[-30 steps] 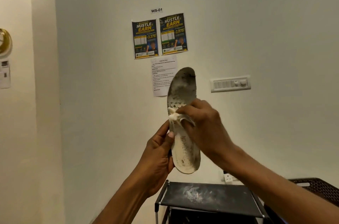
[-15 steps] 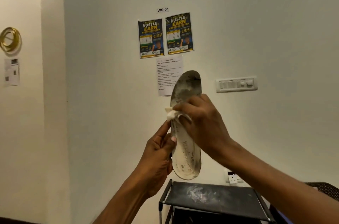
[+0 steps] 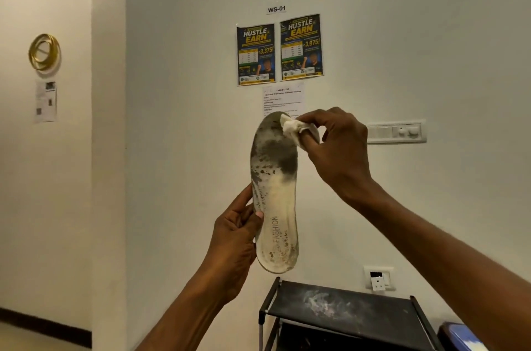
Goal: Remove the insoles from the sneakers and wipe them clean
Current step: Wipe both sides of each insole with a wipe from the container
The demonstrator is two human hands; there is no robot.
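Above the rack [image 3: 344, 310], the insole [image 3: 274, 192] stands upright, toe up; left hand [image 3: 232, 238] grips its heel edge, right hand [image 3: 342, 146] pinches a cloth [image 3: 293, 129] on the toe.

Your right hand [image 3: 340, 149] has travelled up the insole [image 3: 275, 195], from its middle a second ago to its toe end. The cloth [image 3: 291, 129], pinched in your fingertips, now presses on the toe's upper right edge rather than across the waist. Below your fingers, the speckled grey stretch and the pale waist that your hand covered before now lie exposed. Your knuckles, which hid the insole's centre, now stand off to its right, clear of its face.
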